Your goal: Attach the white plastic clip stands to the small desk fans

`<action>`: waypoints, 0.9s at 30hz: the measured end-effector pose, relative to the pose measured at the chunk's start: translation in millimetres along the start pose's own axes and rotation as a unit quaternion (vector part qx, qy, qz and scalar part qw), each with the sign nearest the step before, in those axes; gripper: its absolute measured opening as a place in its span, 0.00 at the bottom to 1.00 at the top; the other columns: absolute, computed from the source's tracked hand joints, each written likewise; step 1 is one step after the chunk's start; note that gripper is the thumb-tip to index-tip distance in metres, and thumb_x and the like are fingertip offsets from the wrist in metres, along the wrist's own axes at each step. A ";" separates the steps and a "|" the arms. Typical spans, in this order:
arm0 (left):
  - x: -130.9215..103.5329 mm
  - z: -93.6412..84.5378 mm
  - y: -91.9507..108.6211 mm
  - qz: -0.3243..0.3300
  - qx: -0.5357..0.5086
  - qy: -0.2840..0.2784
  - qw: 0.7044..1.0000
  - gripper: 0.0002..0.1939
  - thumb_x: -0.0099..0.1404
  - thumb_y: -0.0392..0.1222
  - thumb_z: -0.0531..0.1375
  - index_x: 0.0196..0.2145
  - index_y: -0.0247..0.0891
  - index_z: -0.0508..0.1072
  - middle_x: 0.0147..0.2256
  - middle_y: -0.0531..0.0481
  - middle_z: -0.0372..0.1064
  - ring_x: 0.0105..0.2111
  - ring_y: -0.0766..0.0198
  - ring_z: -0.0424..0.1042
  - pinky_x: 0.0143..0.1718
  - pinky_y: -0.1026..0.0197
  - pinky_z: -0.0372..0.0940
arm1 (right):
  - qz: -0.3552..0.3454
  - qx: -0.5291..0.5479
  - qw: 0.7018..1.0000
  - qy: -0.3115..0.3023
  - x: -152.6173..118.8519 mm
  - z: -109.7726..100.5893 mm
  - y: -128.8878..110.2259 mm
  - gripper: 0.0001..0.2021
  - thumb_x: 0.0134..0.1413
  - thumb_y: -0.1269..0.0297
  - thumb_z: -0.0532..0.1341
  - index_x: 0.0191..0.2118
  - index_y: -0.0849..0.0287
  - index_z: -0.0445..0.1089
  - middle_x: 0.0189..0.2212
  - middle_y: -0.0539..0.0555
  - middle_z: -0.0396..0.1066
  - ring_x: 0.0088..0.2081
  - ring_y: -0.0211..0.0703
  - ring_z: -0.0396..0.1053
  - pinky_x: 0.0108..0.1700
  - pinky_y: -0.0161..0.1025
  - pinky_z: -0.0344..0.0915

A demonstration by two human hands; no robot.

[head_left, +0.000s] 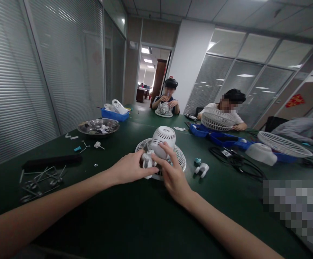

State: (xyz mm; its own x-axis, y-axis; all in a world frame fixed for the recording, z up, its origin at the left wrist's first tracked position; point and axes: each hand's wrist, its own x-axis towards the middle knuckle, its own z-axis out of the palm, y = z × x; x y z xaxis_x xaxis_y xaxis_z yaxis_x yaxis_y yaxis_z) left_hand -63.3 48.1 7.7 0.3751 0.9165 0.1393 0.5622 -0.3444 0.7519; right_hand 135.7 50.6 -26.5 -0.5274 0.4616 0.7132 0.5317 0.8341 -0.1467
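A white fan motor housing [165,138] with slotted vents rests on a round white fan grille [182,158] in front of me. My left hand [128,168] is closed around a white plastic bracket [148,158] on the near left side of the housing. Against the housing and this bracket lies my right hand [174,176], its index finger stretched up along the housing and the other fingers bent near the bracket. What the right fingertips press on is partly hidden. Right of the grille sit a small white clip-shaped part [201,169] and a teal piece [197,161].
On the left are a metal bowl [99,127] of parts, a blue tray [115,114], a black bar [52,162] and bent metal springs [41,181]. Black cables [236,163], blue bins [223,139] and another grille [284,143] lie right. Several people sit around the green table [145,219].
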 end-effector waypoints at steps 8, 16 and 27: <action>2.1 1.1 -7.9 -0.050 0.123 0.092 0.987 0.27 0.65 0.55 0.48 0.57 0.40 0.52 0.46 0.36 0.69 0.42 0.43 0.72 0.41 0.49 0.61 | -0.020 -0.040 0.996 -0.078 -0.6 -3.4 -6.4 0.33 0.51 0.81 0.48 0.63 0.59 0.50 0.67 0.58 0.35 0.66 0.53 0.35 0.63 0.60 0.48; 5.0 0.0 -10.0 -0.056 0.082 0.087 0.991 0.21 0.66 0.53 0.46 0.50 0.39 0.60 0.41 0.40 0.71 0.39 0.48 0.71 0.38 0.53 0.61 | -0.019 -0.090 0.990 -0.103 0.0 -3.6 -5.1 0.34 0.50 0.80 0.51 0.64 0.58 0.49 0.67 0.57 0.31 0.66 0.54 0.34 0.63 0.59 0.48; 12.6 -3.3 -12.8 -0.028 0.112 0.120 0.986 0.15 0.64 0.43 0.48 0.46 0.37 0.62 0.42 0.43 0.67 0.41 0.53 0.70 0.42 0.54 0.62 | -0.051 -0.079 0.985 -0.146 -0.6 -5.6 -9.1 0.28 0.52 0.80 0.52 0.60 0.67 0.56 0.67 0.62 0.35 0.66 0.53 0.33 0.64 0.53 0.48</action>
State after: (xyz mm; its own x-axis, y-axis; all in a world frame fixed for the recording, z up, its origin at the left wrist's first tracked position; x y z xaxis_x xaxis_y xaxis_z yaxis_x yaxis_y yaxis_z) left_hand -68.2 64.7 2.0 0.1686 0.9477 0.2710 0.7356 -0.3040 0.6054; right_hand 134.9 41.0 -21.8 -0.7400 0.4638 0.4871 0.5501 0.8341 0.0415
